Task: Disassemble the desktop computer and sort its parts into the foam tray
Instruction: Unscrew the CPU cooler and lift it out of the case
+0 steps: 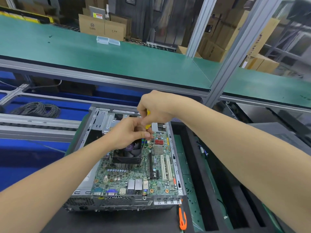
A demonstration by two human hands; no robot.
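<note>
A yellow screwdriver (148, 119) is pinched in the right hand (156, 106); its tip is steadied by the left hand's (129, 132) closed grip. Just below the grip, the fan (127, 153) sits in the case (101, 201). It is likely light and fragile, best held by its edges.

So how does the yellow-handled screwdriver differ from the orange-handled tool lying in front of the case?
The yellow-handled screwdriver is held in the right hand, roughly upright over the green motherboard, while the orange-handled tool lies flat and untouched on the black foam tray. The yellow one is mostly hidden by fingers, with the left hand near its lower end; the orange one shows its whole handle. Both are hand tools with bright handles.
</note>
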